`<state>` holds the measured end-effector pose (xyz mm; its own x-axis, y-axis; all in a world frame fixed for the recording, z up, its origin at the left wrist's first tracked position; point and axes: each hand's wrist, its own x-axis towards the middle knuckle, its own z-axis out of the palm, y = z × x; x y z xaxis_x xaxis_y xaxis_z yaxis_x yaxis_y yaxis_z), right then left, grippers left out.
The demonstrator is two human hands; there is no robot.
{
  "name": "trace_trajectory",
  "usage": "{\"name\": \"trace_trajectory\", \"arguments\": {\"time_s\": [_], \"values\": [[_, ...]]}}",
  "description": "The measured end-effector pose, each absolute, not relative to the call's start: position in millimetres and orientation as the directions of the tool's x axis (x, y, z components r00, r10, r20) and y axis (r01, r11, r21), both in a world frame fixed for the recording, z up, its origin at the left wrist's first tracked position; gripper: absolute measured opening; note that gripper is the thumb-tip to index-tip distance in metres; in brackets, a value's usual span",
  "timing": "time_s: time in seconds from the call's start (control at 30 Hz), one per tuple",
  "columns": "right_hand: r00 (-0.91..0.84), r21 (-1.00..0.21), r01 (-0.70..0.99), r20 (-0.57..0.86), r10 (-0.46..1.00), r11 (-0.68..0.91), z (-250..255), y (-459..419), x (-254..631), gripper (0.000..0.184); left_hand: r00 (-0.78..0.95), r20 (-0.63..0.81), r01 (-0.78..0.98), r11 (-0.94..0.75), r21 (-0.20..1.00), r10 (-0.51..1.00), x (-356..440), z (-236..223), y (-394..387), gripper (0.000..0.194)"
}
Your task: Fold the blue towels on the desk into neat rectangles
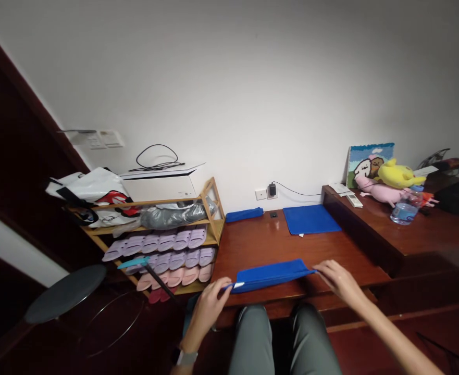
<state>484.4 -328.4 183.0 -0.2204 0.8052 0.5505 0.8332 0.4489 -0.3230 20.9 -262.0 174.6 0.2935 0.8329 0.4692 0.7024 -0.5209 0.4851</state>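
Observation:
A blue cloth [270, 275] with a white tag is stretched between my two hands near the front edge of the brown wooden table [248, 245]. Its far part rests on the tabletop, while the near edge is lifted. My left hand [212, 299] pinches the left corner beside the tag. At the opposite corner, my right hand [336, 278] has thumb and fingers closed on the cloth. Farther back lies a flat, folded blue cloth [313, 219], also with a small white tag. A narrow rolled or folded blue cloth [245, 214] sits against the wall.
Left of the table stands a wooden shoe rack [213, 229] with several slippers [166, 239], bags and a white box [162, 186]. On the raised right surface are a water bottle [405, 211], plush toys [395, 174] and a remote [354, 200]. A round stool [67, 291] stands at left.

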Motion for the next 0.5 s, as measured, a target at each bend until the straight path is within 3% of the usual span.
{"name": "trace_trajectory", "arguments": {"time_s": [0.13,0.27,0.37,0.5], "values": [[-0.238,-0.366,0.773,0.588,0.773,0.517,263,-341,515,0.031,0.366,0.357,0.603,-0.511,0.612,0.859,37,270,-268,0.027],[-0.272,-0.378,0.750,0.572,0.774,0.543,315,-365,545,0.024,0.494,0.211,0.579,-0.501,0.644,0.843,50,336,-281,0.024],[-0.258,-0.380,0.769,0.551,0.794,0.514,332,-385,570,0.023,0.574,0.149,0.553,-0.516,0.655,0.805,63,360,-283,0.025],[-0.200,-0.435,0.777,0.516,0.833,0.455,328,-387,602,0.026,0.649,0.059,0.524,-0.502,0.689,0.758,92,359,-256,0.024]]}}
